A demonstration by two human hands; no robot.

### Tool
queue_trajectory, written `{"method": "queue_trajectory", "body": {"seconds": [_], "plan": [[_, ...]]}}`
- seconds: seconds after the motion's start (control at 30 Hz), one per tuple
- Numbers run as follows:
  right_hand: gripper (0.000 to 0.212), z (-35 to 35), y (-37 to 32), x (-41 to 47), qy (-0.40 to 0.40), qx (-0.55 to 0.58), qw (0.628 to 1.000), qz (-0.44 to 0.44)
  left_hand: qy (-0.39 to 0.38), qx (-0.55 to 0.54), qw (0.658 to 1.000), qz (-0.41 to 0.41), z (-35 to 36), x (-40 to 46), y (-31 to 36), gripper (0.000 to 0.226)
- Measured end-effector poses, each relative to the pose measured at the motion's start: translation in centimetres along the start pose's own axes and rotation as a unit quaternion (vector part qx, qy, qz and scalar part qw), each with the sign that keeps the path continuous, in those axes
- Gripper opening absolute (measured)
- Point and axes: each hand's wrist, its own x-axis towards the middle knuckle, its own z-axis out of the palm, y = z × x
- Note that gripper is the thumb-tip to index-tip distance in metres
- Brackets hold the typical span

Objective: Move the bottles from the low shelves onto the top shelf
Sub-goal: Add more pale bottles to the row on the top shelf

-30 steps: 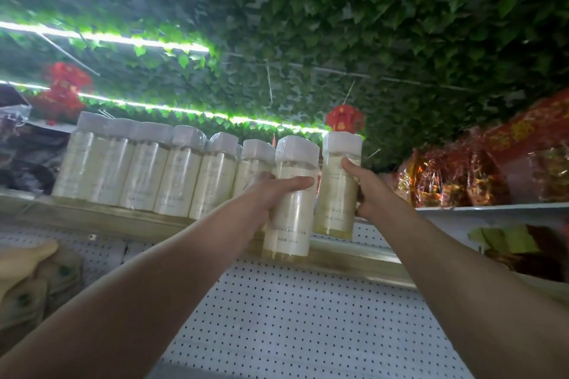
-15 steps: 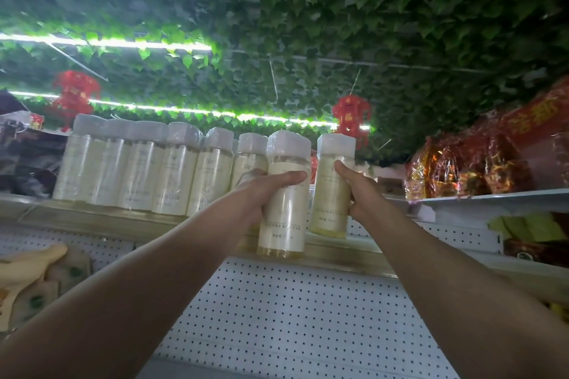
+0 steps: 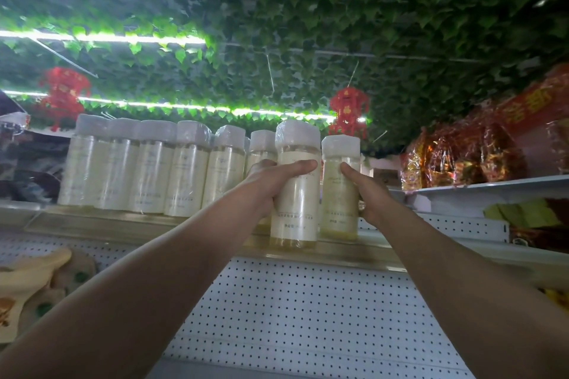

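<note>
Both arms reach up to the top shelf (image 3: pixel 123 221). My left hand (image 3: pixel 274 181) grips a pale bottle with a white cap (image 3: pixel 295 209), held upright at the shelf's front lip. My right hand (image 3: pixel 366 194) grips a second pale bottle (image 3: pixel 338 209) just to its right, its base at the shelf edge. A row of several matching bottles (image 3: pixel 147 169) stands on the shelf to the left, reaching up to my left hand.
White pegboard backing (image 3: pixel 292 317) spans below the shelf. Red foil-wrapped packs (image 3: pixel 462 160) sit on a neighbouring shelf (image 3: pixel 492 186) at right. Ivy leaves, light strips and red lanterns (image 3: pixel 349 111) hang overhead. Packaged goods (image 3: pixel 34 280) lie low on the left.
Both hands with their bottles have shifted slightly right and closer to the shelf; the right bottle now sits lower against the shelf edge.
</note>
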Motion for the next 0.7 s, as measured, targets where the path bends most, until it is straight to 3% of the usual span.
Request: {"method": "queue_trajectory", "body": {"seconds": [0.07, 0.13, 0.17, 0.23, 0.33, 0.57, 0.7], "plan": [[0.061, 0.2, 0.2, -0.2, 0.028, -0.009, 1.000, 0.001, 0.003, -0.004, 1.000, -0.002, -0.2, 0.1, 0.0, 0.057], [0.077, 0.7, 0.5, -0.5, 0.106, -0.048, 0.993, -0.021, 0.001, -0.008, 1.000, -0.006, -0.4, 0.1, 0.0, 0.055], [0.077, 1.1, 0.5, -1.1, 0.148, -0.078, 0.984, -0.057, 0.001, -0.007, 1.000, -0.008, -0.6, 0.2, 0.0, 0.056], [0.054, 2.1, 0.2, -3.1, 0.203, -0.101, 0.967, -0.115, 0.002, -0.010, 1.000, -0.012, -0.8, 0.2, 0.0, 0.059], [0.048, 3.5, -0.1, -6.0, 0.117, -0.069, 0.985, -0.104, 0.008, -0.019, 1.000, -0.015, -1.1, 0.1, 0.1, 0.065], [0.086, 5.4, 0.4, -10.3, -0.073, -0.096, 0.993, -0.009, -0.005, -0.039, 0.999, -0.034, -1.6, -0.1, 0.1, 0.071], [0.043, 6.3, 0.5, -11.5, -0.139, -0.098, 0.985, -0.001, -0.018, -0.036, 0.999, -0.032, -1.8, -0.6, 0.2, 0.068]]}}
